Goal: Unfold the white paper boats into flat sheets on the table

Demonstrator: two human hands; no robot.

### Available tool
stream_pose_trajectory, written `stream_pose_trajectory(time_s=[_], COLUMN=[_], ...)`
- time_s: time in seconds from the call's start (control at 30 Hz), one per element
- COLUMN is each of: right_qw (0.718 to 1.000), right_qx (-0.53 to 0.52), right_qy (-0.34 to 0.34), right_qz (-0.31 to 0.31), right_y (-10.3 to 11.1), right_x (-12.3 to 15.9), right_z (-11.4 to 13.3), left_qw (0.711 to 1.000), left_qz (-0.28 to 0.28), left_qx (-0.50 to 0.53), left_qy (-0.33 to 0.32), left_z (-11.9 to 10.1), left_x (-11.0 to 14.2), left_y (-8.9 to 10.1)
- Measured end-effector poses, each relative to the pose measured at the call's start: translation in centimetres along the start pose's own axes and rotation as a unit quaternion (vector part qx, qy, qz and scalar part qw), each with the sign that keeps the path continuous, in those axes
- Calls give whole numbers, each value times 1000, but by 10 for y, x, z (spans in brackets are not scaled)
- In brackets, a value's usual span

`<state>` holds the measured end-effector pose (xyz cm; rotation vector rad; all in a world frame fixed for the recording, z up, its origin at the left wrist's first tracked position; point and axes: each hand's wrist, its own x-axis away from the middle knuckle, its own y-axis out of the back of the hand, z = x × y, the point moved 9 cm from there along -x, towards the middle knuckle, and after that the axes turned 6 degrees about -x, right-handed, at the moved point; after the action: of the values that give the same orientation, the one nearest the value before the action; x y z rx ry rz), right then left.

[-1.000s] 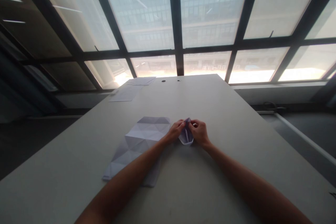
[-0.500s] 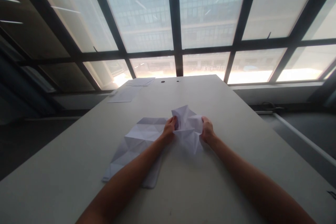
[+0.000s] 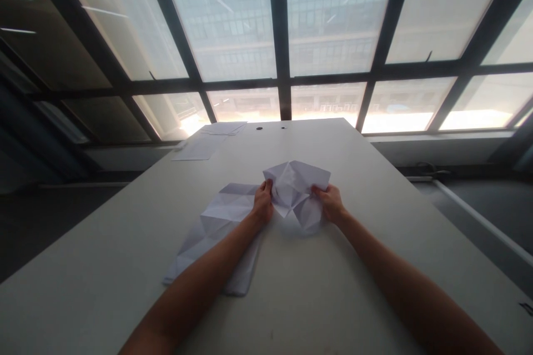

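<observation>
Between my two hands is a creased white sheet of paper (image 3: 291, 183), held a little above the table with its folds spread wide. My left hand (image 3: 263, 201) pinches its left side, and my right hand (image 3: 328, 201) grips the right side with the thumb on top. Under my left forearm lies a stack of creased white paper (image 3: 229, 205), marked with fold lines and partly hidden by the arm.
The white table (image 3: 333, 288) reaches toward the large window (image 3: 325, 28). Flat white sheets (image 3: 199, 148) lie at its far left edge. Two small dark holes, one a cable hole (image 3: 259, 128), sit near the far end.
The paper in my hands has been pulled wider and its folds have opened out. My hands have moved slightly apart, the left one a little to the left.
</observation>
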<state>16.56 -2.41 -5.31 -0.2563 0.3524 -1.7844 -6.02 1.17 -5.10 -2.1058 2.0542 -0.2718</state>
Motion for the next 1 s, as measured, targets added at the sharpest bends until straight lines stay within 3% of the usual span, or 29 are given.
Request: stream_pose_trajectory(time_s=[0.07,0.13,0.27,0.4,0.47,0.57,0.77,1.0], right_qw=[998,988,954,934,928,929,958,966], right_qx=[44,105,193,226,232,230,207,183], right_qy=[31,80,188,234,239,232,171,167], right_qz=[-26,-74,-132,-150,-164,-172,-100,-66], right_y=[8,17,22,22,26,35,49,56], right_x=[-4,-3,8,16,15,7,-13,-11], right_z=[4,14,37,48,50,50,48,64], left_qw=[1000,1000,989,975,976,986,992,987], left_qz=[-17,2,129,212,210,156,106,154], left_qx=[17,31,38,28,17,-3,-6,-16], left_qy=[-7,-2,62,55,52,50,74,45], left_z=[0,1,8,-2,-4,-3,1,-8], left_x=[0,3,20,36,37,29,19,25], left_y=[3,-1,-29,-46,-46,-35,-24,-34])
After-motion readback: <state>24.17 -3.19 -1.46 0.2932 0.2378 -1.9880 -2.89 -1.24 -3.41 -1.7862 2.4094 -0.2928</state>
